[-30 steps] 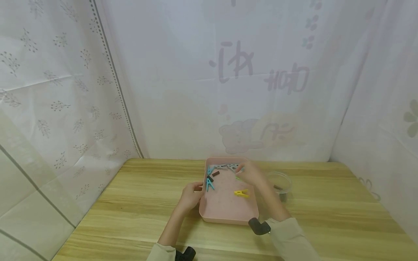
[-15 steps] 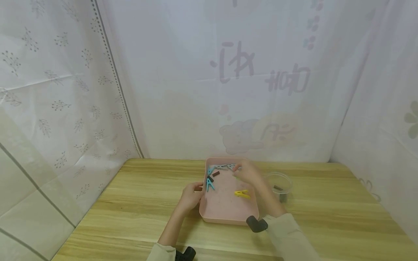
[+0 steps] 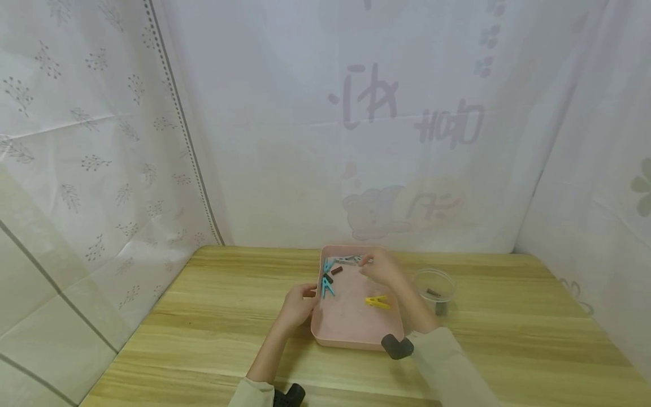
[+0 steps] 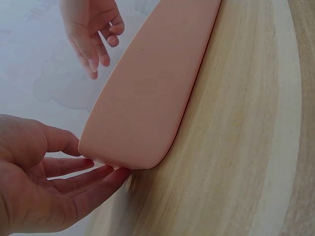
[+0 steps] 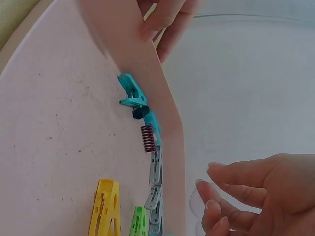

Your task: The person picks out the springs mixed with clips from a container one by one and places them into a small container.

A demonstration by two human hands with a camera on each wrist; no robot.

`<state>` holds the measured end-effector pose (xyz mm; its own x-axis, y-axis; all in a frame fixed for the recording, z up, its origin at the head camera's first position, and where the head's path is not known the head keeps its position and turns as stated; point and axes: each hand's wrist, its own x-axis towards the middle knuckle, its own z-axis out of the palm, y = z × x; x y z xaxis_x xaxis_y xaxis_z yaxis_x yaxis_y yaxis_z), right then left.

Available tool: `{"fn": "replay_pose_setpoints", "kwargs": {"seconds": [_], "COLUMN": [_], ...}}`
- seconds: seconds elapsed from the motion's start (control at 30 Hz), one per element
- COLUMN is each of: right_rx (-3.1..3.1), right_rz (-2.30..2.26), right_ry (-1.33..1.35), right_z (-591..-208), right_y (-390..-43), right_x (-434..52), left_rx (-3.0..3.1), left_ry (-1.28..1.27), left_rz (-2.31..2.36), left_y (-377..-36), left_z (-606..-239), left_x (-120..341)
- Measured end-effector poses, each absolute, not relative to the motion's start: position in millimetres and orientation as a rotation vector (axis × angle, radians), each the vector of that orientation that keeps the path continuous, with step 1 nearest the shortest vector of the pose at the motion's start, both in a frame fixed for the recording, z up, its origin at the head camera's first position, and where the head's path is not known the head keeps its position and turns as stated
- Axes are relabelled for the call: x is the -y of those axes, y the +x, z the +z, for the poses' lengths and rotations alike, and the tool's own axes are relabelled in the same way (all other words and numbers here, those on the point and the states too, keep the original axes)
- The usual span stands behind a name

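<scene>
My left hand [image 3: 297, 307] grips the left side of the pink tray [image 3: 356, 336], its thumb at the rim and fingers against the outer wall in the left wrist view. Over the tray's far right part hovers my right hand [image 3: 383, 268], fingers loosely bent with nothing between them. Light-blue clothespins [image 3: 327, 287] lie along the left wall, beside a black spring [image 5: 141, 112] and a dark red spring [image 5: 147, 138]. Grey clothespins [image 5: 156, 166] line the far wall. A yellow clothespin [image 3: 377, 302] lies nearer the front; a green clothespin [image 5: 139, 222] is hidden in the head view.
Right of the tray stands a clear round container [image 3: 434, 277] with a dark piece inside. A dark item [image 3: 441, 308] shows at its near side. The wooden table [image 3: 218, 316] ends at white printed curtains [image 3: 274, 169].
My right hand has shifted slightly left over the tray, now covering the green clothespin and revealing nothing in its fingers. The left hand and tray have stayed in place.
</scene>
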<state>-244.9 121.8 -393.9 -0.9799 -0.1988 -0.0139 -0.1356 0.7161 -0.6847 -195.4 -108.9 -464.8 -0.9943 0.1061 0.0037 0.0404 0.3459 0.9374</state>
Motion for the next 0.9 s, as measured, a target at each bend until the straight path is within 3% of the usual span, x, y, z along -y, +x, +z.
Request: {"fn": "replay_pose_setpoints", "kwargs": {"seconds": [0.9], "right_rx": [-2.833], "right_rz": [-1.168], "right_ry": [-0.425], "right_z": [-404.7], "right_y": [-257.9], "right_x": [-105.3], "left_rx": [-2.538], "left_ry": [0.14], "left_rz": [1.767], "left_y": [-193.7], "left_z": [-461.0], "left_x": [107.8]}}
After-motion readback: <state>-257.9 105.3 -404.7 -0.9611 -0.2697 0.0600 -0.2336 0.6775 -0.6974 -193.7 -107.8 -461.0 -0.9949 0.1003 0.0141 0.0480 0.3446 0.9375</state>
